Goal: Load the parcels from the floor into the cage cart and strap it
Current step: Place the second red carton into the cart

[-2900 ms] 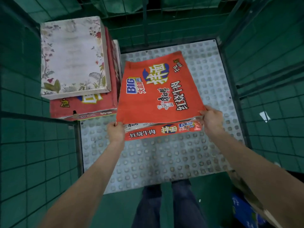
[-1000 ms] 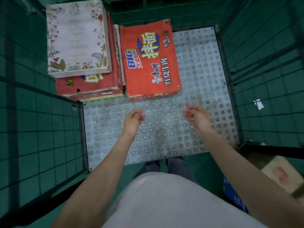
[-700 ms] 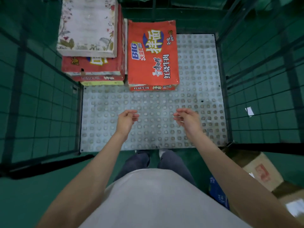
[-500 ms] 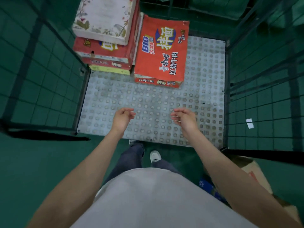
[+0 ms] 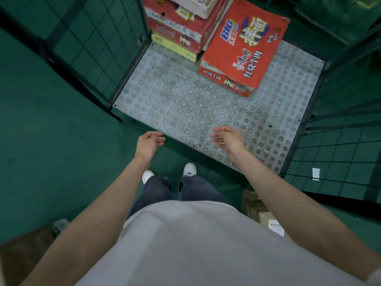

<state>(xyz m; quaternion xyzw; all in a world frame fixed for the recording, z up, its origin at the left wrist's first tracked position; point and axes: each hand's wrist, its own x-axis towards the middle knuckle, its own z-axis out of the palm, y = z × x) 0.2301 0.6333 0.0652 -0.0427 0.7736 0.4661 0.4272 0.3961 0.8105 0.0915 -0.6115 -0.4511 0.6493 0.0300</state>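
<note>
At the open front of a cage cart (image 5: pixel 305 129), a person stands on the green floor (image 5: pixel 51 151) with both arms held out and neither hand holding anything. The left hand (image 5: pixel 147 144) and the right hand (image 5: pixel 228 138) hover apart over the near edge of the cart's studded metal deck, each grip loose, fingers relaxed and lightly curled. At the back of the deck lies a flat red box (image 5: pixel 243 48), just beside a stack of boxes (image 5: pixel 181 23) in the left rear corner. A brown parcel with a label (image 5: pixel 266 219) rests on the floor by the person's right arm.
</note>
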